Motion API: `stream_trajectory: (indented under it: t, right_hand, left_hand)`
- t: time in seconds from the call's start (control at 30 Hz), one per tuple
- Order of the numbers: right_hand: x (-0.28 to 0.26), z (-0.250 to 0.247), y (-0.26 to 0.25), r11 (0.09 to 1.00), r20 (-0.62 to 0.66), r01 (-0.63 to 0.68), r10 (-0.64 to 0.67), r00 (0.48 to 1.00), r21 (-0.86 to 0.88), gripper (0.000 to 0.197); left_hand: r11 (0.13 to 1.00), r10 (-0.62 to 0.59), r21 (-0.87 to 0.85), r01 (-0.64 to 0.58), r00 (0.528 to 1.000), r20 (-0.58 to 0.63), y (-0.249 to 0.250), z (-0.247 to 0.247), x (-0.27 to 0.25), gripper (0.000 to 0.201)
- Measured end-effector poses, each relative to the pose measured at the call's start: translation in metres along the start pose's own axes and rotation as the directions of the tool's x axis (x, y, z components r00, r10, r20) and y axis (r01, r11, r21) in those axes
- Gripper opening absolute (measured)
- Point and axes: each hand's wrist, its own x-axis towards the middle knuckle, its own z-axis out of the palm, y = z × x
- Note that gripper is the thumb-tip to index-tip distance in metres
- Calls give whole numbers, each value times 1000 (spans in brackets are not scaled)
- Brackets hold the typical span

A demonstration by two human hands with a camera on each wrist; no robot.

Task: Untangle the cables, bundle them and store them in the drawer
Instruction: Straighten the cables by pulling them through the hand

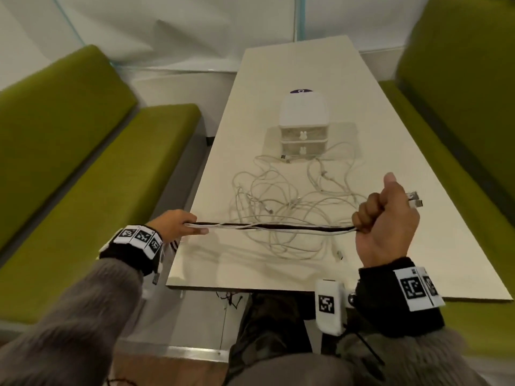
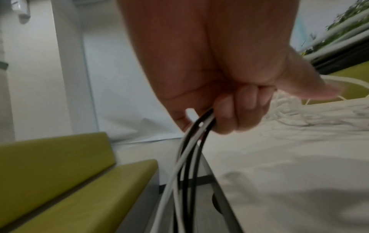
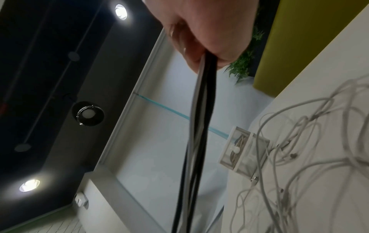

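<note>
Held bundle: black and white cable strands (image 1: 274,227) stretched taut and roughly level between the two hands, just above the near part of the tabletop (image 1: 395,151); the strands lie side by side with a slight twist.
Left grip: left hand (image 1: 177,225) fingers curled round the bundle's left end at the tabletop's near left edge; the left wrist view shows the strands (image 2: 191,151) leaving the fist and hanging down past the edge.
Right grip: right hand (image 1: 386,218) clenched in a fist round the bundle's right end, thumb up; two connector plugs (image 1: 415,199) stick out past the far side of the fist.
Loose cables: a tangle of white cables (image 1: 284,201) spread on the tabletop beyond and under the bundle, loops overlapping, several plug ends visible.
Drawer unit: small white two-drawer box (image 1: 303,126) upright on the tabletop beyond the tangle, both drawers closed, each with a rabbit-shaped knob; the right wrist view shows coiled cable behind one clear drawer front (image 3: 235,149).
Surroundings: green benches (image 1: 92,162) along both sides of the tabletop.
</note>
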Motion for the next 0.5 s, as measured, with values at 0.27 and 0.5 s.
stream_trajectory:
  t: [0.27, 0.5]
  right_hand:
    - [3, -12, 6, 994, -57, -99, 96, 994, -41, 53]
    - [0, -4, 10, 996, 25, -82, 82, 996, -32, 50]
  left_hand:
    - [972, 97, 211, -107, 994, 55, 42, -17, -1, 87]
    - [728, 682, 39, -684, 718, -140, 200, 28, -43, 73]
